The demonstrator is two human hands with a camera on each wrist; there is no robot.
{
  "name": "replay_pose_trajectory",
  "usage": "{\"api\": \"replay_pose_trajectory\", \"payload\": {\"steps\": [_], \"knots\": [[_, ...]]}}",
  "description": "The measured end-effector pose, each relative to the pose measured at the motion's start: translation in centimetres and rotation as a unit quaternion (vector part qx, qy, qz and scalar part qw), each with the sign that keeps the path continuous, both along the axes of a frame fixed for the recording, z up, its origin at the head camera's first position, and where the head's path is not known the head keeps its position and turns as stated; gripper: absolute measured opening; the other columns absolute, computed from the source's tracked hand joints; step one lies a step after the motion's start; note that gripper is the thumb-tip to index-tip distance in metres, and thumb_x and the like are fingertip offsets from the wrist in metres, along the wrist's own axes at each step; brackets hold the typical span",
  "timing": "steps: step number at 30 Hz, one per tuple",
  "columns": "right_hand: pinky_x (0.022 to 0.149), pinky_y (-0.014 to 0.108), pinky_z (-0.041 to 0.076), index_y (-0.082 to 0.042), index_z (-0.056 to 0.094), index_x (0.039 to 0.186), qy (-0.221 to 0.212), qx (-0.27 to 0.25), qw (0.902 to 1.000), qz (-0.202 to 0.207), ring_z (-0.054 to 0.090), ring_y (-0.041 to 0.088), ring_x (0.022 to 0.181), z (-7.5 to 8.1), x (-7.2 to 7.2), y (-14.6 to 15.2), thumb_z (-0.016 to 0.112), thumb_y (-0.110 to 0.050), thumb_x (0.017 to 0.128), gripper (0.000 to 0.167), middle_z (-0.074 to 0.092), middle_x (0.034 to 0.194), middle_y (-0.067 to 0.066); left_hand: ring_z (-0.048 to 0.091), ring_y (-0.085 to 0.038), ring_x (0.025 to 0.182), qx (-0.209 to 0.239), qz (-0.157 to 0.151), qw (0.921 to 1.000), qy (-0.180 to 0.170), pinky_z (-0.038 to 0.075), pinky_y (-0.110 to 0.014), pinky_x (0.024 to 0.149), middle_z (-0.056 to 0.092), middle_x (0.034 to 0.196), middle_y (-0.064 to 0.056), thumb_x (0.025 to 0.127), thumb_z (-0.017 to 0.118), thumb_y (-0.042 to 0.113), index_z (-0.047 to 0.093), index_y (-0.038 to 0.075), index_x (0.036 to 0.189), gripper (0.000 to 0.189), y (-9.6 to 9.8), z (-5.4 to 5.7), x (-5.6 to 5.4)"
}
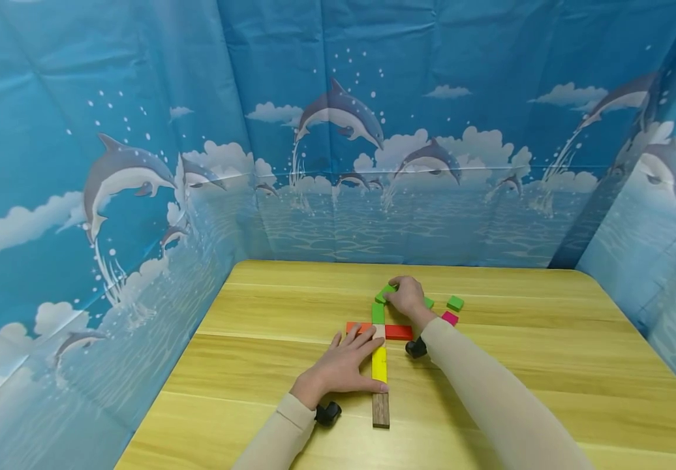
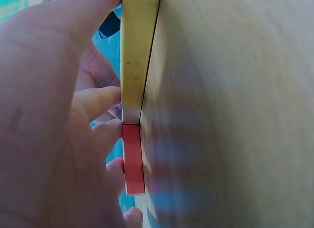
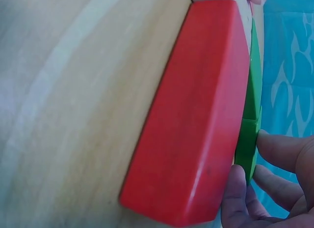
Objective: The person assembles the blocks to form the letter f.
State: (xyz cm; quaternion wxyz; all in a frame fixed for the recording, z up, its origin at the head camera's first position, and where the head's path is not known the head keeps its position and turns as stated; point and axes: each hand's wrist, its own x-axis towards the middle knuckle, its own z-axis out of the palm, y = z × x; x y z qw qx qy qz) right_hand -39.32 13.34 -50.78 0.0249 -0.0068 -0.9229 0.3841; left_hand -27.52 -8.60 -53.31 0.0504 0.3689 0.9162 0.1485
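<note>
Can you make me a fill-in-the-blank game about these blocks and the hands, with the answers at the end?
1. The right hand pinches a block coloured ____.
2. The long block between the pale block and the brown block is ____.
3. The pink block lies nearer to the person's ____ hand.
4. The cloth behind the table shows leaping ____.

Missing words: green; yellow; right; dolphins.
</note>
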Motion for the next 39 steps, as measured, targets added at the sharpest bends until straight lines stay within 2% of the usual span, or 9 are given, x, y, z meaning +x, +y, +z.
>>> {"api": "replay_pose_trajectory", "payload": {"steps": [9,17,23,32,39], "knots": [[0.103,0.053,0.045,0.001,0.06,0.137,0.008,0.005,0.9999,0.013,0.05,0.04,0.127,-0.1,0.2,0.0,0.069,-0.016,0.097,0.044,0.058,0.136,0.021,0.003,-0.029,0.154,0.003,0.001,0.9999,-0.012,0.008,-0.063,0.119,0.012,0.168,0.003,0.083,0.055,0.081,0.024,0.03,0.162,0.099,0.0,0.5,0.3],[0.095,0.05,0.05,-0.001,0.059,0.139,0.001,-0.004,0.9999,0.013,0.056,0.038,0.117,0.2,0.5,0.3,0.07,-0.016,0.097,0.046,0.06,0.13,0.022,0.003,-0.03,0.154,0.008,-0.004,0.9999,-0.014,0.008,-0.063,0.118,0.013,0.168,0.002,0.083,0.055,0.081,0.025,0.029,0.162,0.099,0.0,0.6,0.5],[0.09,0.05,0.053,-0.001,0.058,0.14,0.006,-0.024,0.9994,0.025,0.058,0.038,0.114,1.2,1.0,0.4,0.07,-0.014,0.096,0.047,0.059,0.13,0.024,0.004,-0.031,0.154,0.015,-0.003,0.9998,-0.011,0.01,-0.065,0.117,0.012,0.168,0.002,0.083,0.056,0.08,0.026,0.029,0.162,0.099,-0.1,0.5,0.5],[0.094,0.052,0.051,-0.003,0.057,0.141,0.014,-0.014,0.999,0.041,0.055,0.04,0.12,3.0,1.7,1.3,0.068,-0.016,0.097,0.046,0.056,0.136,0.026,0.002,-0.029,0.154,0.008,0.003,0.9999,-0.012,0.009,-0.064,0.118,0.012,0.168,0.003,0.082,0.055,0.081,0.025,0.031,0.162,0.099,0.0,0.3,0.7],[0.091,0.051,0.052,-0.006,0.056,0.141,0.021,0.002,0.9986,0.048,0.057,0.038,0.115,4.0,2.4,3.0,0.068,-0.019,0.098,0.046,0.057,0.133,0.025,0.002,-0.028,0.154,0.007,0.005,0.9999,-0.012,0.009,-0.064,0.118,0.011,0.168,0.004,0.082,0.055,0.082,0.025,0.031,0.162,0.1,0.1,0.5,0.8]]}}
